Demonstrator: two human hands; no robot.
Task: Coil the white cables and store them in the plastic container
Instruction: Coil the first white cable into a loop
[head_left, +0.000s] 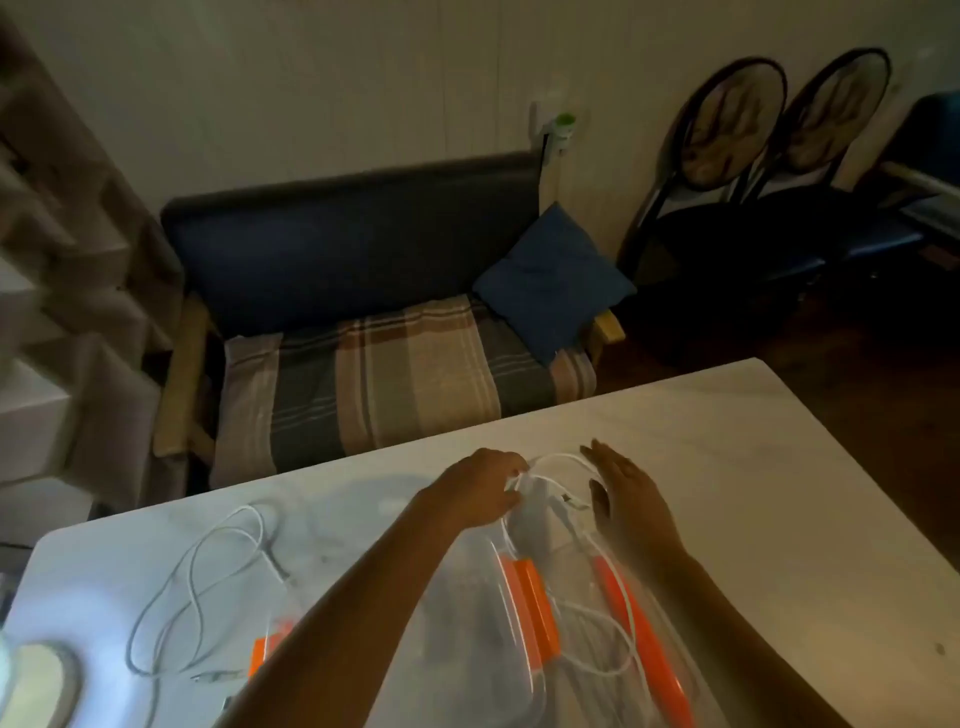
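A clear plastic container (470, 597) with orange latches lies on the white table (779, 493), under my forearms. My left hand (480, 486) pinches a white cable (558, 462) that loops beyond the container's far end. To the right of that loop, my right hand (626, 491) hovers with straight fingers and holds nothing. More white cable (597, 639) trails across the container between the orange latches. A second white cable (208, 577) lies loose on the table to the left.
A pale round object (39, 686) sits at the table's near left corner. Beyond the table stand a dark sofa (363, 249) with a striped cover and blue cushion, stairs (62, 312) at left, and two chairs (753, 156) at right.
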